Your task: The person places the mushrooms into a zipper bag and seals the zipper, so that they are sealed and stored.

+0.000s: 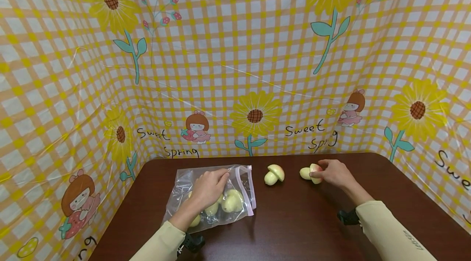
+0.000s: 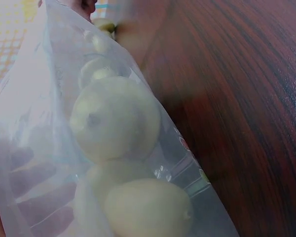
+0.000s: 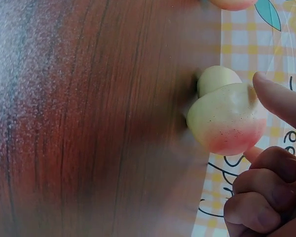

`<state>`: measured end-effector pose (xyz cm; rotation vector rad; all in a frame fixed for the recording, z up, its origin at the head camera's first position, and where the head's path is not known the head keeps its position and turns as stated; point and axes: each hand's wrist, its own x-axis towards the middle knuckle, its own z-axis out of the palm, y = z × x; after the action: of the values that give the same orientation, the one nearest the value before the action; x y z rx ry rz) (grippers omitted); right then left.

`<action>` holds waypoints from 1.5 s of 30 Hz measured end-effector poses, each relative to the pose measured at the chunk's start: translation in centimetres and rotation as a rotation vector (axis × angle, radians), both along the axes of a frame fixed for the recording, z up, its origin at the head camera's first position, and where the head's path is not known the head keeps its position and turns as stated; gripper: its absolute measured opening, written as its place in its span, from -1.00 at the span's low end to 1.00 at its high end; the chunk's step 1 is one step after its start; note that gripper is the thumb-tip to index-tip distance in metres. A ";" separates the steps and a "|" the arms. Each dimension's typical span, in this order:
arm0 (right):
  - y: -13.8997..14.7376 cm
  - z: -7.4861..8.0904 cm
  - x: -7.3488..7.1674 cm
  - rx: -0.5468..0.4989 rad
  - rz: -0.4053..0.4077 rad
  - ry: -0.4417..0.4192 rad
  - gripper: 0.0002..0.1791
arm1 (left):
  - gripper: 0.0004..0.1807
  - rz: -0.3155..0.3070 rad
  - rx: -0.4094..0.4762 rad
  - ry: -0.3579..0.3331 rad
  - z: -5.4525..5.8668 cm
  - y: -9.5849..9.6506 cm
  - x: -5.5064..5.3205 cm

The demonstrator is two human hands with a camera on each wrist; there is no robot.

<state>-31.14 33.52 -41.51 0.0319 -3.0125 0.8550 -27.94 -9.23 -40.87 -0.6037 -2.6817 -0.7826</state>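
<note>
1. Gripping the zip bag (image 1: 184, 182) at left, the left hand (image 1: 208, 188) is presumably steadying it; far right on the bench (image 1: 287, 222), the right hand (image 1: 335, 173) is pinching a mushroom-shaped piece (image 1: 315, 168) in the head view.
2. The left wrist view is revealing bagged pieces (image 2: 116, 116), partly covered overhead.
3. The right wrist view is exposing the cap's (image 3: 227, 121) dark-specked red side.

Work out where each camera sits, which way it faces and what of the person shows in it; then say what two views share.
Head: on the head, facing forward and down at the table; left hand, right hand and sleeves show.
Left wrist: on that wrist, facing the clear bag; blurred fingers show through it, and skin at the top edge.
Right wrist: on that wrist, facing the pinched mushroom-shaped piece; thumb and curled fingers show.
Shared: head and left wrist both show the bag.
</note>
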 end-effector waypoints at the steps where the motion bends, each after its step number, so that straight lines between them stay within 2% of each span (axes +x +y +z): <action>1: 0.0 0.0 0.0 0.002 -0.001 -0.002 -0.11 | -0.69 -0.001 0.000 0.000 0.0 0.0 0.0; 29: 0.2 -0.7 -0.2 0.043 0.035 0.010 -0.18 | -0.68 -0.021 0.000 0.002 -0.2 -0.1 -0.2; 36: 0.3 -0.8 -0.1 0.036 0.037 0.006 -0.25 | -0.67 -0.020 0.021 -0.029 -0.3 -0.1 -0.1; 45: 0.2 -0.9 0.0 0.029 0.033 0.021 -0.28 | -0.68 -0.024 0.024 -0.028 -0.2 -0.1 -0.2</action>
<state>-31.18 33.76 -42.37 0.0904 -3.0132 0.8076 -28.11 -9.35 -41.12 -0.6246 -2.6914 -0.8341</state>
